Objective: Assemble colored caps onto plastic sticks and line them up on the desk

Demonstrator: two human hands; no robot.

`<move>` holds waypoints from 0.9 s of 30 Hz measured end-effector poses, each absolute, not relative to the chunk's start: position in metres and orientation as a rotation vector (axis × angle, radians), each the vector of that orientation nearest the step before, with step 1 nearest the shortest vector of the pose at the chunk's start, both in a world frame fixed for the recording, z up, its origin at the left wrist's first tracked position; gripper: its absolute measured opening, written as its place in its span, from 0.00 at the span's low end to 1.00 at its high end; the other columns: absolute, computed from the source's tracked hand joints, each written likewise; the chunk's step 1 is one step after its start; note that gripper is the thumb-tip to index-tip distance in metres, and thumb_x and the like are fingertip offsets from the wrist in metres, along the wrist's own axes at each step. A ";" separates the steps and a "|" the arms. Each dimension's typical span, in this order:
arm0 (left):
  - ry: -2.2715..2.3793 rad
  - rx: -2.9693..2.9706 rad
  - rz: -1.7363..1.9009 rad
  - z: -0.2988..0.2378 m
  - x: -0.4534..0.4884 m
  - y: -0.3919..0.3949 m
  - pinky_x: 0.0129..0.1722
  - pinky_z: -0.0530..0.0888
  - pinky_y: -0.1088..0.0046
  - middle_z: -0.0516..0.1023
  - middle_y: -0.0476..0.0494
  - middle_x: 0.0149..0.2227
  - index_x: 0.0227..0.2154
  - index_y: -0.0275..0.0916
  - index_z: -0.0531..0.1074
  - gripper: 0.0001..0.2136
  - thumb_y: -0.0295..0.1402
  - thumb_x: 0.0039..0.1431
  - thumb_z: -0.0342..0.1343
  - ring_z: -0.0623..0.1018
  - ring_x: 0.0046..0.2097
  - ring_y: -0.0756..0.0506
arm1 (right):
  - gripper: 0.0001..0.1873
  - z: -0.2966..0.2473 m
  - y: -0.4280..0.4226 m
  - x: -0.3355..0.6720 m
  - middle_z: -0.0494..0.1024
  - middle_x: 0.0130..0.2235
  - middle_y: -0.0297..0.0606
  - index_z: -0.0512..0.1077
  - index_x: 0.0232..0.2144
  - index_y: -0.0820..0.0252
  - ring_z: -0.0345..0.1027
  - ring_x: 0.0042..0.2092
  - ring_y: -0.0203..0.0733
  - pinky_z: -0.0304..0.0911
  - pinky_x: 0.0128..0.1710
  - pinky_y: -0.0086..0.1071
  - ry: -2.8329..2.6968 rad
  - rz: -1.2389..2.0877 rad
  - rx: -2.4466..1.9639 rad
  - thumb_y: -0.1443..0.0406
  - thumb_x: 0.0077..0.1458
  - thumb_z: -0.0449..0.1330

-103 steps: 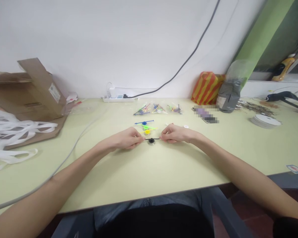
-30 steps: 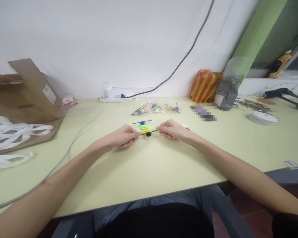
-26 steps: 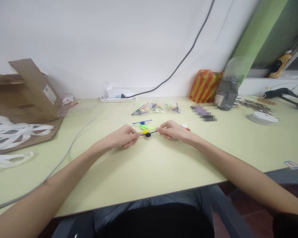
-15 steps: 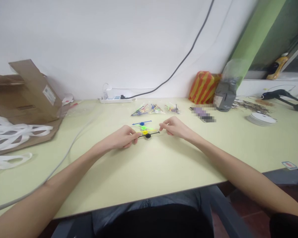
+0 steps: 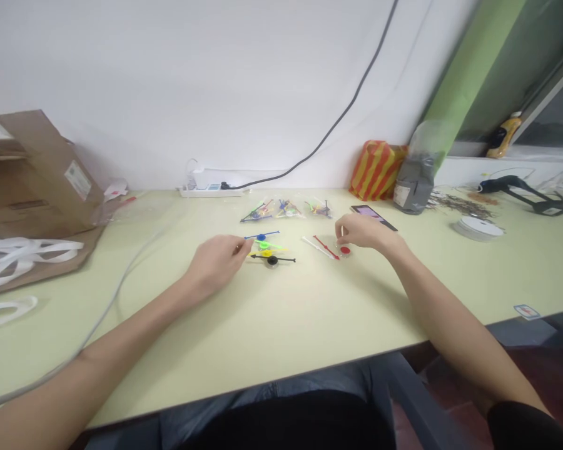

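Note:
A thin black rod with a black disc [image 5: 273, 259] lies flat on the pale green table [image 5: 281, 312]. Just behind it lie yellow [image 5: 266, 253], green [image 5: 265, 245] and blue [image 5: 261, 237] pieces of the same kind. My left hand [image 5: 218, 262] rests beside their left ends, fingers curled with the tips together; I cannot tell whether it grips anything. My right hand [image 5: 363, 231] is further right, fingers bent down over a small red disc [image 5: 344, 250]. A red stick [image 5: 326, 247] and a white stick [image 5: 311, 243] lie just left of that hand.
Small bags of coloured pieces [image 5: 286, 209] and a phone [image 5: 373, 215] lie behind. A power strip [image 5: 211, 189], striped bag [image 5: 378, 169] and grey pouch [image 5: 413, 181] line the wall. Cardboard box [image 5: 42, 181], white straps [image 5: 19, 256] and a grey cable [image 5: 122, 281] are at left. A tape roll [image 5: 478, 226] is at right.
Both hands held the black rod by its ends. Now it lies on the table, my right hand has moved right to the red disc, and my left has drawn back slightly.

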State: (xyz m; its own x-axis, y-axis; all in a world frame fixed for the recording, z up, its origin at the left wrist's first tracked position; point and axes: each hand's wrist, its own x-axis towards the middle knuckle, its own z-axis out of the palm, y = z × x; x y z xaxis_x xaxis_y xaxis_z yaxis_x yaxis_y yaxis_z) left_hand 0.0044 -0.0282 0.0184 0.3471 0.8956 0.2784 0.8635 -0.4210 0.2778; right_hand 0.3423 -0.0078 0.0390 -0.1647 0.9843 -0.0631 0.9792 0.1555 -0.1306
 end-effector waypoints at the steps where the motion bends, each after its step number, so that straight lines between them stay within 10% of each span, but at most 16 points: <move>1: 1.648 2.509 0.607 0.019 0.005 -0.029 0.26 0.50 0.70 0.59 0.48 0.18 0.19 0.41 0.54 0.24 0.48 0.68 0.40 0.58 0.22 0.48 | 0.03 0.037 -0.006 0.341 0.79 0.36 0.40 0.76 0.30 0.60 0.69 0.33 0.39 0.51 0.28 0.31 -2.356 0.196 -2.016 0.67 0.51 0.66; 7: 1.651 2.511 0.620 0.017 0.010 -0.034 0.27 0.50 0.69 0.58 0.49 0.18 0.19 0.40 0.53 0.23 0.46 0.68 0.39 0.57 0.22 0.48 | 0.05 0.040 -0.016 0.313 0.79 0.33 0.40 0.75 0.29 0.60 0.68 0.33 0.40 0.53 0.32 0.31 -2.176 0.062 -1.789 0.68 0.57 0.61; 14: 1.516 2.579 0.580 0.014 0.011 -0.035 0.28 0.52 0.70 0.60 0.50 0.19 0.20 0.40 0.58 0.22 0.44 0.69 0.39 0.58 0.23 0.49 | 0.07 0.027 -0.045 0.257 0.80 0.31 0.36 0.77 0.35 0.61 0.69 0.32 0.37 0.60 0.33 0.28 -2.555 0.932 -0.888 0.62 0.57 0.64; 21: 1.109 2.688 0.522 0.015 0.017 -0.048 0.30 0.60 0.74 0.68 0.54 0.22 0.53 0.41 0.68 0.16 0.39 0.69 0.43 0.67 0.25 0.48 | 0.05 0.031 -0.032 0.279 0.80 0.34 0.39 0.76 0.33 0.60 0.70 0.34 0.39 0.57 0.35 0.30 -2.214 0.326 -1.417 0.68 0.59 0.60; 27: 0.838 2.801 0.329 0.014 0.017 -0.053 0.31 0.63 0.75 0.71 0.51 0.24 0.59 0.47 0.71 0.20 0.43 0.68 0.48 0.69 0.26 0.50 | 0.08 0.028 -0.014 0.304 0.79 0.28 0.41 0.76 0.24 0.60 0.67 0.29 0.40 0.51 0.28 0.32 -2.311 0.227 -1.919 0.66 0.54 0.63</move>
State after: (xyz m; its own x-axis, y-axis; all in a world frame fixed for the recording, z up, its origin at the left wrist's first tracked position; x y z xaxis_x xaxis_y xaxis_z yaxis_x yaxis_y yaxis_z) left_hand 0.0168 -0.0525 0.0140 0.8145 0.5592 0.1543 0.5148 -0.8194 0.2520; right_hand 0.3037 -0.0144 0.0276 -0.1836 0.9830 0.0033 0.9636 0.1806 -0.1972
